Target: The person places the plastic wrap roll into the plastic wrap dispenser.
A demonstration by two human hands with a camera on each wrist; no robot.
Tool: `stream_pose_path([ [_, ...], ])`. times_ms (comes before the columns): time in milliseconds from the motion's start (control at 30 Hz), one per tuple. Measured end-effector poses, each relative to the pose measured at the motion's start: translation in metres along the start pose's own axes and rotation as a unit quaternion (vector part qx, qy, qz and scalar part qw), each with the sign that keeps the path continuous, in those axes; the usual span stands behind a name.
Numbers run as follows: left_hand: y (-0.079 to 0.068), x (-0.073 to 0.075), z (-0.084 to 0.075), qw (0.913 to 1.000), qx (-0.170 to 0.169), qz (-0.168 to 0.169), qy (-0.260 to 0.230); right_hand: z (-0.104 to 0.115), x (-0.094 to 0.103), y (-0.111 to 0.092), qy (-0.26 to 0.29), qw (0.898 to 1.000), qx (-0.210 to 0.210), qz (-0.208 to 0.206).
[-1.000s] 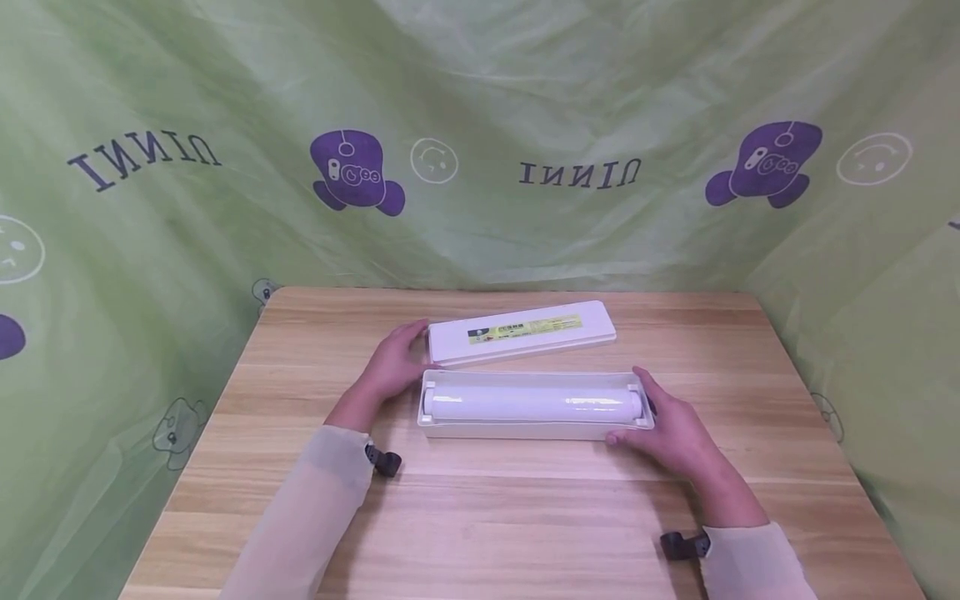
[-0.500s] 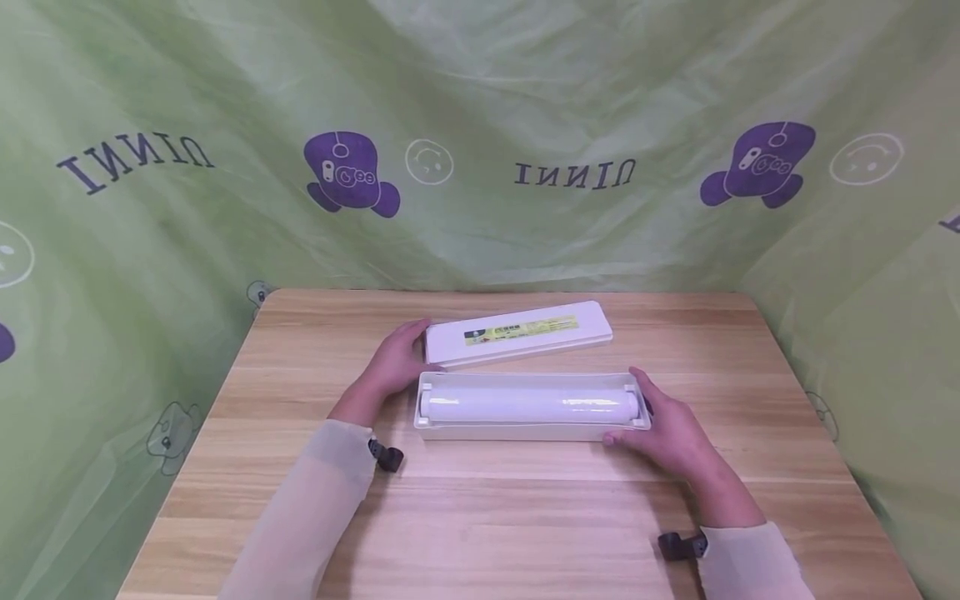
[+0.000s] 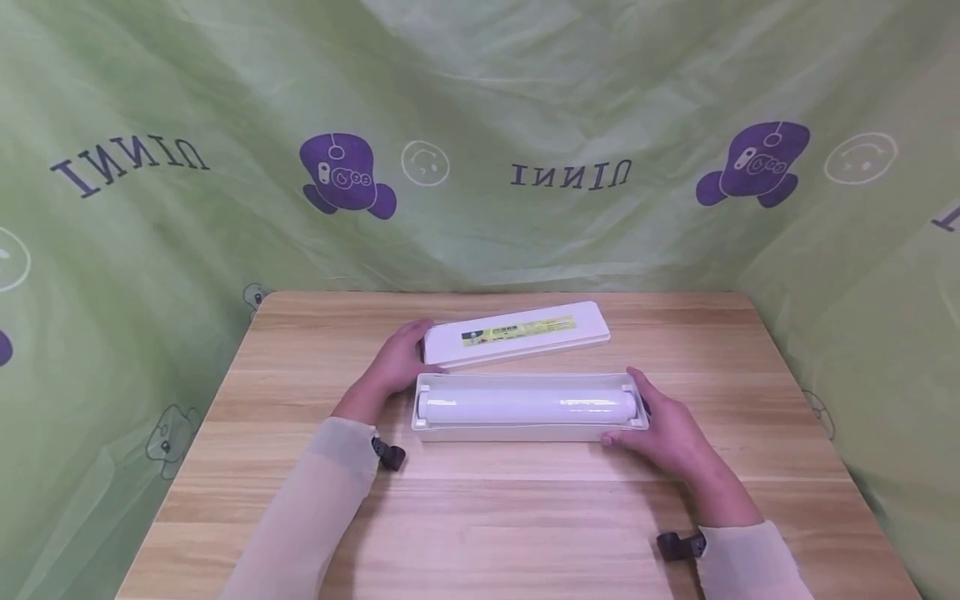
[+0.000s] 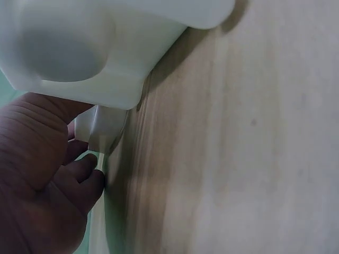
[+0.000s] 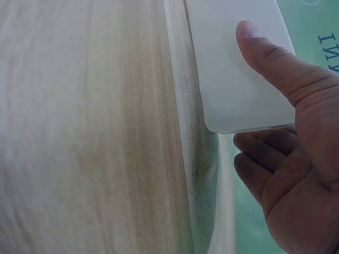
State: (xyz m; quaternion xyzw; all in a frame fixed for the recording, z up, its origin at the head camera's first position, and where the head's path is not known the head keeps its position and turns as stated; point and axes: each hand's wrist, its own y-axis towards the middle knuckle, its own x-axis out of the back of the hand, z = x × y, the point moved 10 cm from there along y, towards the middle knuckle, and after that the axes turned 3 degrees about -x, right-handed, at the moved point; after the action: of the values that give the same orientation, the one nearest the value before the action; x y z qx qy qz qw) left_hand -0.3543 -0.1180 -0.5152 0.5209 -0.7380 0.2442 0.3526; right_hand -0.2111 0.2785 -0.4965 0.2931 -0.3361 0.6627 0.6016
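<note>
A long white plastic box (image 3: 510,432) sits uncovered on the table, holding a shiny white roll of cling film (image 3: 517,406). My right hand (image 3: 675,433) grips the box's right end, thumb on the front wall and fingers around the far side. Just behind the box lies its white lid (image 3: 450,343), slightly angled, with a yellow-green label (image 3: 517,331). My left hand (image 3: 393,362) holds the lid's left end between thumb and fingers. In the left wrist view, the box's end (image 4: 122,79) hides the thumb tip, while the curled fingers (image 4: 87,180) show beside the lid's end (image 4: 103,129).
The wood-grain table (image 3: 510,517) extends around the box and lid. A green printed curtain (image 3: 480,233) hangs behind it and along both sides. Dark wrist-camera mounts (image 3: 678,546) stick out at both cuffs.
The head view has shifted slightly. My left hand has edged a little to the right along the lid's end. My right hand keeps its grip on the box.
</note>
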Motion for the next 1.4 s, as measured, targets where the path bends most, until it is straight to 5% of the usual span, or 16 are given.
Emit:
stream_pose_path([
  [1400,0.0055,-0.0014,-0.0066,0.9998,0.006,0.010,0.013,-0.0023,-0.0011,0.0012,-0.007,1.000,0.002,0.000],
])
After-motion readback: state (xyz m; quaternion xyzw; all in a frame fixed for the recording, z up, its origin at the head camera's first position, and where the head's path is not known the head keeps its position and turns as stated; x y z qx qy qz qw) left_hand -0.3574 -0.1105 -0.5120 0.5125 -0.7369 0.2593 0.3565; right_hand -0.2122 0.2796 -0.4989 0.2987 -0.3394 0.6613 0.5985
